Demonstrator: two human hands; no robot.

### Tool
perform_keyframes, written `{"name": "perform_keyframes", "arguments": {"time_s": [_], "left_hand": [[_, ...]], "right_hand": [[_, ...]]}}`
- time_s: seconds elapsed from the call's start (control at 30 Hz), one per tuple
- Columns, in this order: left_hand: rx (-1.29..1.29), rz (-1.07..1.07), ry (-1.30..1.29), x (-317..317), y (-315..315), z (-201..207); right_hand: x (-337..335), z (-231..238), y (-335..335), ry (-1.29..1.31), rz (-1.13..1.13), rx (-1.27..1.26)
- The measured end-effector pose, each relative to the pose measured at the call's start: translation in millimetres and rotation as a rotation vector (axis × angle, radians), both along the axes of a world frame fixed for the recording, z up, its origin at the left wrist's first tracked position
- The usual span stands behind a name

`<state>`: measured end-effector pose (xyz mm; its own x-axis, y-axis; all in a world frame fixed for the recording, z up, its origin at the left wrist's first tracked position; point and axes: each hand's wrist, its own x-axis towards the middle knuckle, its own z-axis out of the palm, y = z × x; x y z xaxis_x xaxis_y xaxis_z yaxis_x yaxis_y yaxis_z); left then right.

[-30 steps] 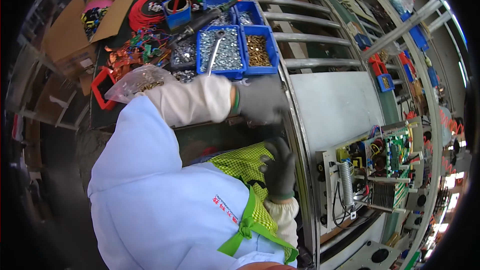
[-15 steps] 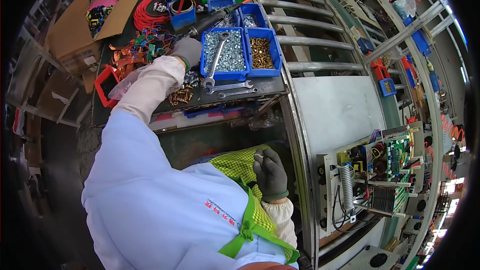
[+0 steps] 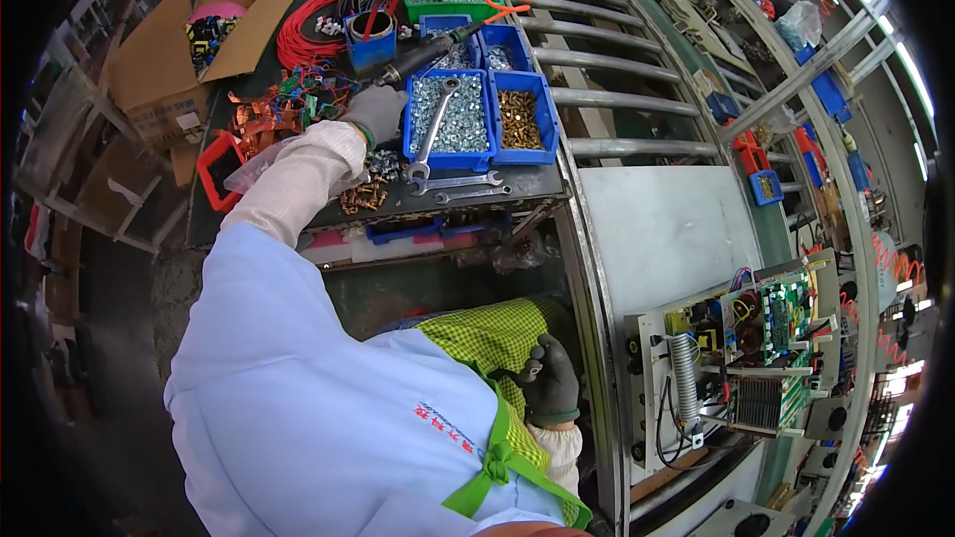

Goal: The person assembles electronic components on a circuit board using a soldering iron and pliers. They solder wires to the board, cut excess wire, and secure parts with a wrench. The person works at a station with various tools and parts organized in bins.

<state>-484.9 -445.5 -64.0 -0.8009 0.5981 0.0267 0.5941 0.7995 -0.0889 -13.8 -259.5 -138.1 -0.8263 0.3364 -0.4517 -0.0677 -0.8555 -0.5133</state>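
My left hand (image 3: pixel 377 115), in a grey glove, reaches over the bench beside the lower end of a black power screwdriver (image 3: pixel 430 56). Its fingers are mostly hidden, so I cannot tell whether it grips anything. Close by are a pile of loose bolts (image 3: pixel 364 196) and a blue bin of silvery nuts (image 3: pixel 460 131), with a combination wrench (image 3: pixel 435 129) lying across it. My right hand (image 3: pixel 553 384), also in a dark grey glove, is held near the yellow-green checked apron (image 3: pixel 487 333). Its fingers are curled round a small metal piece, too small to name.
Another blue bin (image 3: pixel 525 146) holds brass-coloured bolts. Two wrenches (image 3: pixel 468 183) lie at the bench edge. An open cardboard box (image 3: pixel 159 75) stands left, near red wire coils (image 3: pixel 308 30). On the right, a roller conveyor (image 3: pixel 622 99) carries a white board (image 3: pixel 667 229) and an electronics unit (image 3: pixel 741 348).
My right hand has shifted a little right and down, its fingers turned more inward. My left hand stays beside the screwdriver. The whole view has shifted slightly.
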Motion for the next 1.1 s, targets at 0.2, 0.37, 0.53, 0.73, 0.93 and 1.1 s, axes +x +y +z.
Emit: {"name": "perform_keyframes", "arguments": {"time_s": [0.2,0.37,0.53,0.73,0.93,1.1], "left_hand": [[0.181,-0.019,-0.041,-3.3,-15.0,1.2],[0.299,-0.023,-0.036,-13.0,-22.1,-10.1],[0.353,-0.152,0.039,-17.4,-33.7,-8.3],[0.541,-0.032,0.039,-19.7,-38.2,-2.1],[1.058,0.167,-0.088,-15.4,-20.4,-3.6],[2.008,0.174,-1.563,-12.2,9.0,-4.2]], "right_hand": [[15.6,-10.9,-2.1,-0.035,-0.008,-0.042],[23.6,-22.2,-11.3,-0.102,-0.022,-0.077],[28.1,-20.1,-21.8,-0.051,-0.002,-0.116],[37.3,-30.9,-20.4,-0.085,-0.038,-0.127],[45.1,-36.5,-18.0,-0.042,-0.056,-0.117],[45.4,-26.4,-23.6,-0.069,-0.086,0.029]]}}
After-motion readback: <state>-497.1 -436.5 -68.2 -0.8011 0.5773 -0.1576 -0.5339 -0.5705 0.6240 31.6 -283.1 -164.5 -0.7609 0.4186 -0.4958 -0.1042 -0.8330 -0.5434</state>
